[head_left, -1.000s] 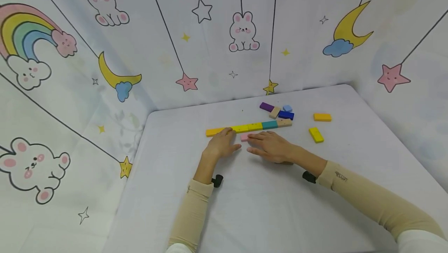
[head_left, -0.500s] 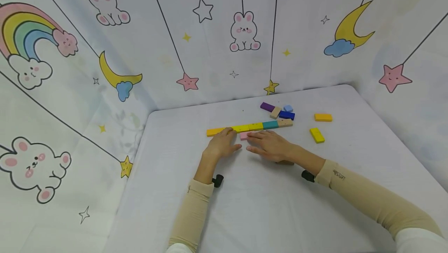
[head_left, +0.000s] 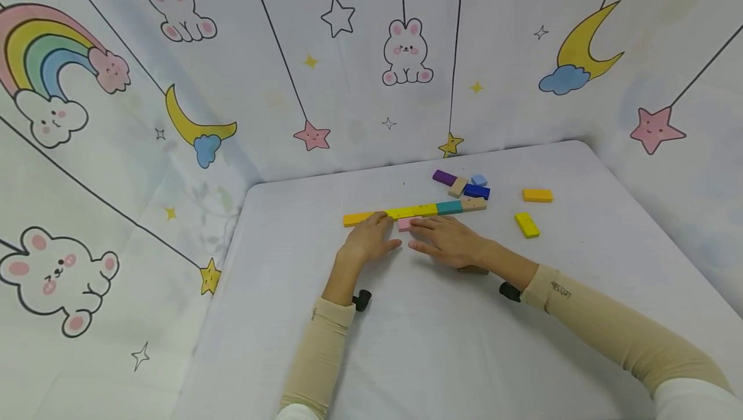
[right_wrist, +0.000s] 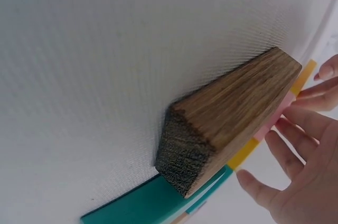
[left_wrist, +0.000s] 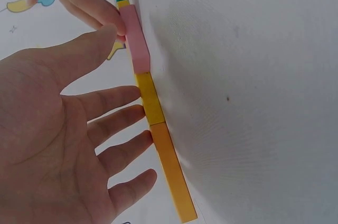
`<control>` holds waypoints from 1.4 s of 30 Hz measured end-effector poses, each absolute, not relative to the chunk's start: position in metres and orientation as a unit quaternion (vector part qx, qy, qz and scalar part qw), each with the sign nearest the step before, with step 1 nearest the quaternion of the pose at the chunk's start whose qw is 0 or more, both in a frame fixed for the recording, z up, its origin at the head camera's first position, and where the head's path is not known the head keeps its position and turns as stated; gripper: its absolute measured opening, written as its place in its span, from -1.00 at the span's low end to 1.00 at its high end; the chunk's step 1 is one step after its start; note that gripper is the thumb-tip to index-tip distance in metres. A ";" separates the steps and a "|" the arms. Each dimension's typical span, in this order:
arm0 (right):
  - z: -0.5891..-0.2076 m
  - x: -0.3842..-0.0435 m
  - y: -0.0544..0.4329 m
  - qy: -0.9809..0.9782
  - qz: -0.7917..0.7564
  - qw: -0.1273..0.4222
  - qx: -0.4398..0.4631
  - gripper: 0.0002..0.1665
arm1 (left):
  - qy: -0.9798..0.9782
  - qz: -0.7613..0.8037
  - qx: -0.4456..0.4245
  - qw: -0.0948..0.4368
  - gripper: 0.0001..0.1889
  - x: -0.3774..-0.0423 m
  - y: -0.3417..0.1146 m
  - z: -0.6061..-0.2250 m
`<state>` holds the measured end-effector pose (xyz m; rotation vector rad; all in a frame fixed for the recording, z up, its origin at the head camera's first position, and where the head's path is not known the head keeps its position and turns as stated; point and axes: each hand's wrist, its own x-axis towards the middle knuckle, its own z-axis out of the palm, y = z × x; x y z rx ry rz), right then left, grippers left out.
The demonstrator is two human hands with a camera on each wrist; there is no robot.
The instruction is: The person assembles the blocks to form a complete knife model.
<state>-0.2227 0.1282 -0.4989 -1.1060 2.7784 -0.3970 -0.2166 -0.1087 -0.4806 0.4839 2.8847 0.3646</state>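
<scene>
A straight row of flat blocks lies across the table, with an orange block [head_left: 355, 219], a yellow block [head_left: 425, 210], a teal block [head_left: 449, 208] and a beige block [head_left: 473, 204]. My left hand [head_left: 367, 239] touches the near side of its yellow and orange part with extended fingertips. Against the row's near side sits a pink block [left_wrist: 137, 39], touched by the fingers of my right hand [head_left: 449, 242]; those fingers are extended too. Beneath the right wrist rests a brown wooden block [right_wrist: 237, 108], mostly hidden from the head view. A teal block [right_wrist: 127, 203] shows beyond it.
Behind the row lie a purple block [head_left: 444, 177], a small beige block [head_left: 458, 187], a dark blue block [head_left: 476, 191] and a light blue piece [head_left: 478, 180]. To the right are an orange block [head_left: 537, 195] and a yellow block [head_left: 527, 225]. A patterned curtain [head_left: 348, 84] borders the table.
The pink block has slid slightly away from me, closer to the row, with my right fingers on it. My left hand stays at the row.
</scene>
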 end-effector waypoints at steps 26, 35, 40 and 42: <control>-0.493 -0.212 0.140 0.930 -0.144 0.057 -0.334 -0.09 | 0.975 0.116 0.162 0.100 -0.29 -0.216 -0.104 -0.482; -0.487 -0.197 0.154 0.942 -0.116 0.046 -0.311 -0.09 | 0.976 0.117 0.154 0.103 -0.29 -0.216 -0.104 -0.480; -0.485 -0.187 0.161 0.947 -0.100 0.037 -0.304 -0.18 | 0.977 0.113 0.150 0.103 -0.30 -0.216 -0.104 -0.481; -0.484 -0.182 0.165 0.948 -0.098 0.030 -0.302 -0.22 | 0.977 0.113 0.150 0.104 -0.30 -0.216 -0.104 -0.481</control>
